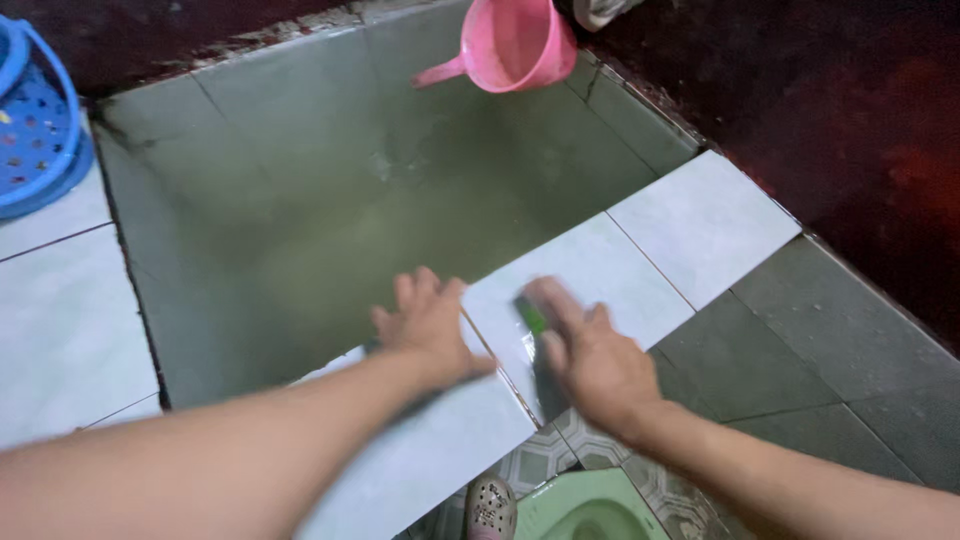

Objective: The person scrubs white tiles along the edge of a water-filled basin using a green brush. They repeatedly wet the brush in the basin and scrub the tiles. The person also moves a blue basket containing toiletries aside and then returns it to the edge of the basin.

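Note:
My left hand [428, 325] rests flat on the inner edge of the white tiled rim [610, 265] of a water basin, fingers spread, holding nothing. My right hand [588, 352] presses a green scrub pad [533, 318] against the wet top of the same rim, just right of the left hand. Only a small green edge of the pad shows under the fingers. The basin [330, 200] in front is tiled grey-green inside and looks murky at the bottom.
A pink dipper [512, 42] sits at the basin's far edge. A blue perforated basket [35, 120] stands on the white ledge at the far left. Grey floor tiles lie to the right, and a green squat pan [585, 510] and a sandal [490, 508] lie below.

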